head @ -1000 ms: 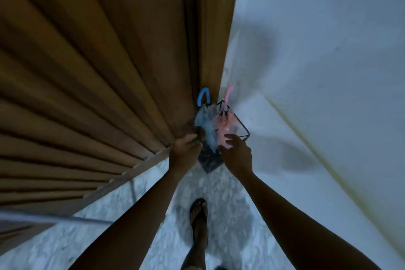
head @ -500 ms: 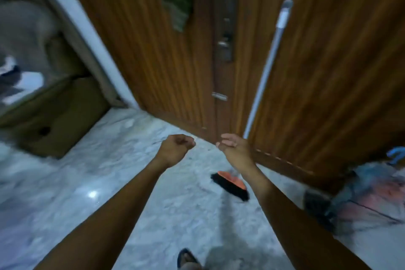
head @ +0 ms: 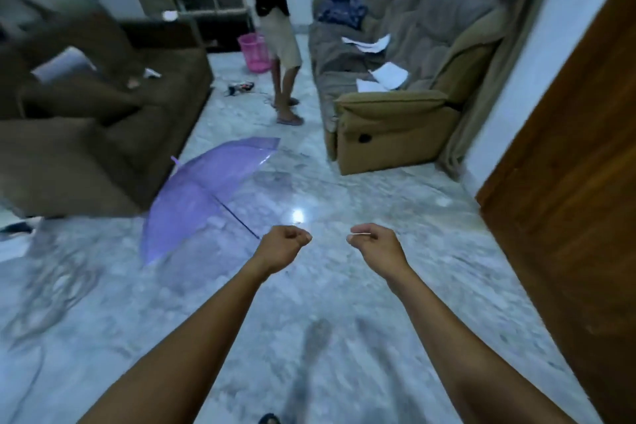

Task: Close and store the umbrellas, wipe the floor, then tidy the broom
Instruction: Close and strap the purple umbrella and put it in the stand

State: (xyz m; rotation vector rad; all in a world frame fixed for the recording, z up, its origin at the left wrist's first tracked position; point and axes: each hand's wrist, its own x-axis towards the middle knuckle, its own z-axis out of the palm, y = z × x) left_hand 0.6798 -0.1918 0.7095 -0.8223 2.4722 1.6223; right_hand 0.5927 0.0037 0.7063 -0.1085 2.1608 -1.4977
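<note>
An open purple see-through umbrella lies on its side on the marble floor, its thin shaft running toward my left hand. My left hand is a closed fist with nothing in it, just right of the shaft's end and apart from it. My right hand hangs level with it, fingers curled shut, and holds nothing. The broom and the stored umbrellas are out of view.
A dark brown sofa stands at the left, a tan recliner sofa with papers at the right. A person stands between them near a pink basket. The wooden door fills the right edge.
The view has swung left from the umbrella rack in the corner, past the door and broom, into the room. Both hands left the stored umbrellas and are now fists.
</note>
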